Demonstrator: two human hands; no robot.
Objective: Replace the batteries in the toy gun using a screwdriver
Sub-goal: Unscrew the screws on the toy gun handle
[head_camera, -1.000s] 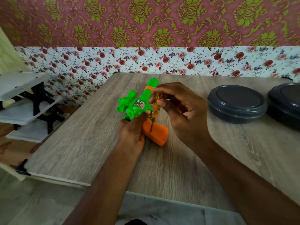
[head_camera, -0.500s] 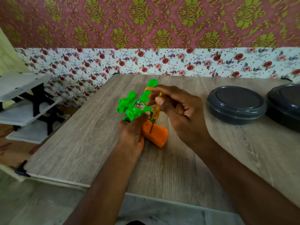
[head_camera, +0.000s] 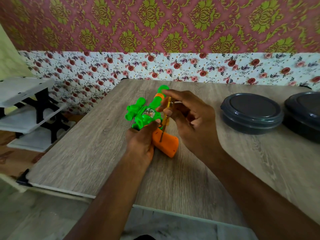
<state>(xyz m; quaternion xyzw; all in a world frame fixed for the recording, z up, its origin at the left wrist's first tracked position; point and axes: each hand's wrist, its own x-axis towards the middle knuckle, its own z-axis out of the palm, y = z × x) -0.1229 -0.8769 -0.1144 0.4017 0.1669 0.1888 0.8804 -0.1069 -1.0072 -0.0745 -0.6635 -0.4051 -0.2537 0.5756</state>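
Note:
A green toy gun (head_camera: pixel 147 113) with an orange grip (head_camera: pixel 167 144) lies on its side on the wooden table (head_camera: pixel 86 153), barrel pointing away. My left hand (head_camera: pixel 142 139) presses down on the gun where the body meets the grip, thumb on top. My right hand (head_camera: pixel 190 116) holds a small screwdriver (head_camera: pixel 165 118) with a clear yellow handle between fingertips and thumb. The screwdriver stands nearly upright, with its metal tip on the orange grip. The fingers of my right hand are partly spread around the handle.
Two dark grey round lidded containers (head_camera: pixel 251 111) (head_camera: pixel 304 113) sit on the table to the right. A white shelf rack with black supports (head_camera: pixel 29 110) stands left of the table. A floral-papered wall runs along the table's far edge.
My right hand's fingers have shifted and spread on the screwdriver handle, as in a twist. The tip stays on the orange grip. The gun and my left hand have barely moved.

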